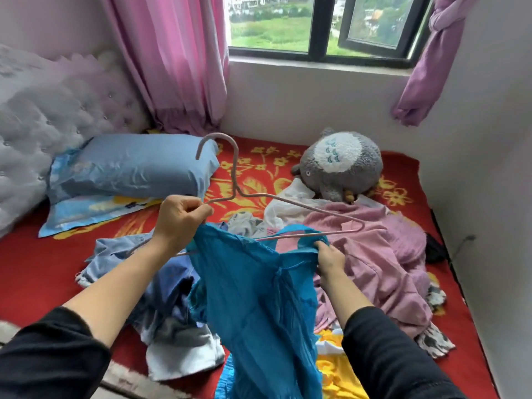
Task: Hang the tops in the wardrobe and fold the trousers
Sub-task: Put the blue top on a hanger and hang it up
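A blue top (259, 289) hangs in front of me over the bed. My left hand (180, 223) grips its left shoulder together with the left arm of a pale pink wire hanger (234, 180), whose hook points up. My right hand (329, 257) pinches the top's right shoulder strap, where the hanger's lower bar passes through the neck opening. The hanger's right end sticks out beyond the top. Under it lie a pink garment (383, 254), a light blue denim piece (121, 251) and white and grey clothes (178, 349) in a heap.
The heap lies on a bed with a red flowered cover (34, 275). A blue pillow (132, 165) sits at the tufted headboard (43, 110) on the left. A grey plush toy (342, 165) rests near the far wall. Pink curtains (178, 53) frame the window (316, 24).
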A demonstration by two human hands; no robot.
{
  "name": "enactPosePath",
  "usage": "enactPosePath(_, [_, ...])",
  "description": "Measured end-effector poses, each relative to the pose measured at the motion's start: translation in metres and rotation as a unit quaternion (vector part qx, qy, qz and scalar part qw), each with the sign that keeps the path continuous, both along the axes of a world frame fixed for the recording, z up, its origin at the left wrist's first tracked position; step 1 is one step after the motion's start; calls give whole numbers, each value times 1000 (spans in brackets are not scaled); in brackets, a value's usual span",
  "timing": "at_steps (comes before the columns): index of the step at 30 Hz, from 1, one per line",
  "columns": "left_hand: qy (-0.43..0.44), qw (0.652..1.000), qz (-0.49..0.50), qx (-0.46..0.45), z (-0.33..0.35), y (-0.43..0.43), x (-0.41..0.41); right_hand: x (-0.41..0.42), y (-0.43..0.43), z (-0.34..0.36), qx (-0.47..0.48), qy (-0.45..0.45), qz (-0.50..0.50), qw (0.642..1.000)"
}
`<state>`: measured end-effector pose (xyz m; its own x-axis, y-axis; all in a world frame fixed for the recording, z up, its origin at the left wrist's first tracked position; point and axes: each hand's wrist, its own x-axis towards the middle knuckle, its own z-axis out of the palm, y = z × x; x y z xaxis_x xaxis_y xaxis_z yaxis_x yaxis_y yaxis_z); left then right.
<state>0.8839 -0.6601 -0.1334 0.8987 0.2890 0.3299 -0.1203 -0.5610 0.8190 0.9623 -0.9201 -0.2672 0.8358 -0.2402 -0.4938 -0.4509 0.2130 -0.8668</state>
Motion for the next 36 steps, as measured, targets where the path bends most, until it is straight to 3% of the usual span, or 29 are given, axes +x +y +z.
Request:
enactPosePath(7, [45,999,0,11,-43,7,-7,4,-38,7,133,32,-69,988])
enactPosePath(11, [55,998,-13,-21,-45,8,-9,8,-54,11,132,58,-94,985])
enactPosePath(13, [63,996,-41,-49,-44,8,-10,15,-64,4,109,77,-102,986])
enactPosePath(16, [56,998,-31,-17,-41,4,-8,16,-65,13,56,65,-110,990])
enactPosePath(19, [22,994,34,101,-38,4,-7,14,-62,25,-79,24,-110,990])
enactPosePath(23, [37,961,39,270,-43,0,-9,7,-61,40,-212,-21,-98,972])
enactPosePath(26, [32,978,64,196,-43,-2,-10,-2,-58,51,-260,-82,-26,962])
enactPosePath(30, [23,989,107,99,-36,-6,-7,-23,-52,66,-110,-115,199,967])
enactPosePath(33, [18,993,95,74,-27,-14,-6,-32,-47,84,-52,-55,395,916])
enactPosePath(36, [-6,995,81,52,-13,-20,-8,-31,-44,110,-81,-45,445,891])
